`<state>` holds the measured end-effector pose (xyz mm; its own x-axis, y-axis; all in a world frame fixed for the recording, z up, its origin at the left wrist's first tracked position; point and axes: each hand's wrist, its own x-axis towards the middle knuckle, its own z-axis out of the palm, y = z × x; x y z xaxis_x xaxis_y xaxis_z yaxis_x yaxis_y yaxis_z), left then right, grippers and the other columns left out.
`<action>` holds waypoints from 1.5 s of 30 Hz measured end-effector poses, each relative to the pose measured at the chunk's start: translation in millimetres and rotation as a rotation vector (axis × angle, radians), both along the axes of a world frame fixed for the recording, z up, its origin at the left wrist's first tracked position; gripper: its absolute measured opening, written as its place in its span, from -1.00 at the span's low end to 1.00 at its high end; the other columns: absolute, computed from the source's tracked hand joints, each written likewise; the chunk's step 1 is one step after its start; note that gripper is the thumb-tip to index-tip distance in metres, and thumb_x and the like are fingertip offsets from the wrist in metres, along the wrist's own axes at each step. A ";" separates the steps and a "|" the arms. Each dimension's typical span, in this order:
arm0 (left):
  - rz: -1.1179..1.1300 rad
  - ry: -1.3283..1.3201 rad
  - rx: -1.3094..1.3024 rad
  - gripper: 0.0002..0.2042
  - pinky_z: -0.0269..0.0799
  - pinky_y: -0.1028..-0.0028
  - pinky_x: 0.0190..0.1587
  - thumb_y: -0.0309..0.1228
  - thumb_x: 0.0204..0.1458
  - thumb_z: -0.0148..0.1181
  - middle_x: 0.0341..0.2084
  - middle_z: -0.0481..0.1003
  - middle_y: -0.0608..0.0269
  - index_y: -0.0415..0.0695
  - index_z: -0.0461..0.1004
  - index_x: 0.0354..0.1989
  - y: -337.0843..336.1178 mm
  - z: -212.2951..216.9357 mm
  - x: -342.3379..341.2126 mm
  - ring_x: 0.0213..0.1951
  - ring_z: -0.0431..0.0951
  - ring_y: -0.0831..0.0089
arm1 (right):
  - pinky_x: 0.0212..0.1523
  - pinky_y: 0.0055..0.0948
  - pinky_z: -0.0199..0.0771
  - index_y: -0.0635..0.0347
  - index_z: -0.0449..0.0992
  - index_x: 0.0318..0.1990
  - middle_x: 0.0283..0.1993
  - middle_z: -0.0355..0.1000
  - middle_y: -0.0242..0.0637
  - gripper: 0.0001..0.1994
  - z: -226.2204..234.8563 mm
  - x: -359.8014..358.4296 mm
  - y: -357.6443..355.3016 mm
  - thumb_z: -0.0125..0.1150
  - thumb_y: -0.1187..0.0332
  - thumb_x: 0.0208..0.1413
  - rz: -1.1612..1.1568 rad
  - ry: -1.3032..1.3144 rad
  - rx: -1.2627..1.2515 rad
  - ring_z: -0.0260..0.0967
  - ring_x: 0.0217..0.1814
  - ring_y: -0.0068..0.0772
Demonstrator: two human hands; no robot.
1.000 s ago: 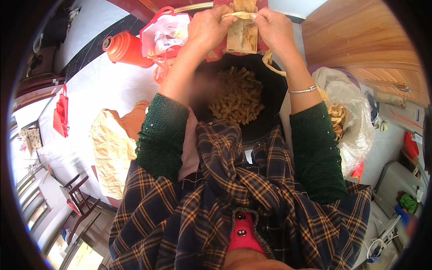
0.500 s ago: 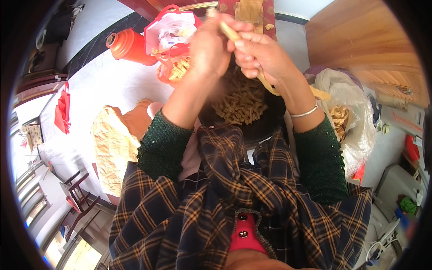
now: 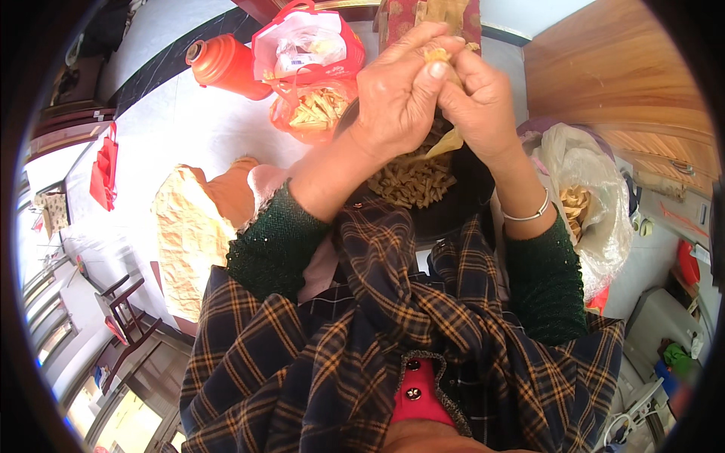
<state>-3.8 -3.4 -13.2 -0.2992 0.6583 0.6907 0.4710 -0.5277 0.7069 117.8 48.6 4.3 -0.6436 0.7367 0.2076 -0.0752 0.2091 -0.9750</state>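
My left hand (image 3: 400, 98) and my right hand (image 3: 481, 106) meet above a dark round pan, fingers closed and pinching together. Between them is a pale yellow, dry-looking strip (image 3: 446, 143). Its loose end hangs below my right hand's fingers, and a small bit of it pokes up at the fingertips; the part between is hidden. Beneath my hands, the dark pan (image 3: 462, 208) holds a heap of short brownish twisted pieces (image 3: 414, 185). My right wrist wears a silver bangle (image 3: 532, 209).
Left of the pan stand a red bag with pale yellow strips (image 3: 321, 109), a red-and-white bag (image 3: 306, 45) and an orange flask (image 3: 223, 68). Crumpled brown paper (image 3: 189, 241) lies further left. On the right, a translucent plastic bag (image 3: 600, 219) holds curled yellowish strips.
My hands have come closer together and turned, the left shifting right. The strip, which stretched across both hands and trailed past my right wrist, now hangs short below the fingers.
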 end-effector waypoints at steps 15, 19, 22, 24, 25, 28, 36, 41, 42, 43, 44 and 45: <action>-0.116 0.206 -0.147 -0.97 0.44 0.31 -0.34 -0.59 -0.19 0.05 -0.42 0.50 0.04 -0.18 0.38 -0.55 2.1 -3.9 -14.7 -0.39 0.50 0.10 | -0.68 -0.59 0.03 0.15 0.40 -0.47 -0.73 -0.01 -0.64 -0.79 -12.2 24.5 25.8 0.02 0.25 0.12 0.448 0.009 -1.047 -0.12 -0.74 -0.74; -0.109 -0.075 -0.344 -0.93 0.36 0.39 -0.53 -0.54 -0.14 0.03 -0.66 0.45 0.10 -0.19 0.42 -0.58 -1.6 -3.9 -12.6 -0.62 0.44 0.34 | -0.68 -0.65 0.01 0.19 0.45 -0.39 -0.70 0.13 -0.62 -0.84 -5.1 20.0 18.9 0.19 0.30 0.04 0.226 -0.171 -0.562 -0.01 -0.70 -0.78; -0.164 -0.293 -0.580 -0.88 0.30 0.53 -0.52 -0.52 -0.10 0.00 -0.71 0.42 0.23 -0.24 0.47 -0.56 2.9 -10.2 -18.0 -0.60 0.37 0.57 | -0.69 -0.72 0.01 0.24 0.51 -0.32 -0.63 0.28 -0.56 -0.87 -10.6 18.2 15.7 0.26 0.39 0.01 0.043 -0.178 -0.162 0.11 -0.65 -0.82; -0.220 -0.378 -0.715 -0.89 0.25 0.67 -0.50 -0.59 -0.09 -0.03 -0.62 0.45 0.32 -0.27 0.46 -0.52 3.0 -2.2 -21.8 -0.56 0.37 0.66 | -0.70 -0.72 0.01 0.25 0.51 -0.26 -0.61 0.30 -0.54 -0.86 -13.0 20.6 15.2 0.21 0.40 0.05 0.108 -0.151 0.024 0.12 -0.64 -0.82; -0.175 -0.286 -0.757 -0.91 0.29 0.66 -0.44 -0.59 -0.12 0.02 -0.61 0.44 0.35 -0.27 0.48 -0.51 1.0 3.9 -23.7 -0.52 0.39 0.67 | -0.70 -0.72 0.01 0.26 0.51 -0.23 -0.61 0.28 -0.55 -0.86 -10.6 22.9 17.0 0.19 0.41 0.07 0.160 -0.165 -0.088 0.10 -0.64 -0.82; -0.054 0.010 -0.515 -0.94 0.32 0.67 -0.42 -0.64 -0.10 0.08 -0.60 0.44 0.38 -0.25 0.47 -0.48 -7.1 6.3 -21.9 -0.52 0.39 0.69 | -0.70 -0.73 0.00 0.27 0.50 -0.17 -0.63 0.21 -0.57 -0.83 -4.0 28.7 23.9 0.15 0.43 0.11 0.371 -0.071 -0.459 0.05 -0.66 -0.82; -0.079 -0.027 -0.395 -0.92 0.38 0.44 -0.51 -0.61 -0.19 0.16 -0.67 0.45 0.14 -0.22 0.45 -0.46 -0.8 0.1 -14.7 -0.61 0.48 0.37 | -0.67 -0.74 0.04 0.30 0.49 -0.13 -0.64 0.12 -0.55 -0.82 -15.1 36.2 29.2 0.10 0.43 0.17 0.463 0.288 -0.846 -0.01 -0.65 -0.78; -0.214 0.194 -0.346 -0.88 0.36 0.34 -0.54 -0.44 -0.13 0.24 -0.70 0.42 0.04 -0.22 0.48 -0.46 -14.2 21.0 -23.4 -0.63 0.48 0.22 | -0.68 -0.73 0.03 0.28 0.48 -0.17 -0.62 0.14 -0.55 -0.85 -5.1 30.3 19.3 0.06 0.41 0.21 0.294 0.166 -0.761 0.00 -0.63 -0.78; -0.202 0.282 -0.413 -0.90 0.34 0.42 -0.55 -0.47 -0.08 0.21 -0.70 0.42 0.12 -0.24 0.48 -0.45 -14.2 22.8 -26.5 -0.63 0.46 0.34 | -0.68 -0.73 0.03 0.27 0.48 -0.19 -0.61 0.14 -0.55 -0.86 -5.2 29.1 18.1 0.06 0.40 0.21 0.279 0.144 -0.749 0.00 -0.63 -0.78; -0.188 0.370 -0.480 -0.92 0.33 0.50 -0.55 -0.50 -0.03 0.18 -0.70 0.42 0.20 -0.26 0.48 -0.43 -13.8 24.4 -29.7 -0.62 0.43 0.47 | -0.68 -0.73 0.02 0.26 0.48 -0.21 -0.62 0.14 -0.56 -0.87 -5.9 28.1 18.2 0.06 0.40 0.21 0.300 0.138 -0.744 -0.01 -0.64 -0.78; -0.182 0.454 -0.541 -0.93 0.31 0.59 -0.56 -0.52 0.02 0.15 -0.70 0.42 0.28 -0.28 0.48 -0.42 -12.2 23.3 -31.0 -0.62 0.41 0.59 | -0.69 -0.74 0.01 0.25 0.47 -0.23 -0.62 0.13 -0.56 -0.87 -6.8 27.6 19.1 0.06 0.39 0.21 0.311 0.128 -0.735 -0.02 -0.65 -0.78; -0.283 0.234 -0.605 -0.92 0.27 0.59 -0.60 -0.52 0.04 0.14 -0.73 0.38 0.31 -0.26 0.49 -0.44 -11.2 22.3 -28.8 -0.66 0.37 0.60 | -0.69 -0.74 0.00 0.24 0.46 -0.26 -0.62 0.13 -0.57 -0.87 -6.6 26.7 19.1 0.06 0.38 0.22 0.322 0.117 -0.726 -0.03 -0.66 -0.79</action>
<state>-32.6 -14.6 9.0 0.0519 0.9776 0.2042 0.5492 -0.1987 0.8117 144.5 67.7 -2.2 -0.8513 0.4955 -0.1726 -0.1344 -0.5238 -0.8412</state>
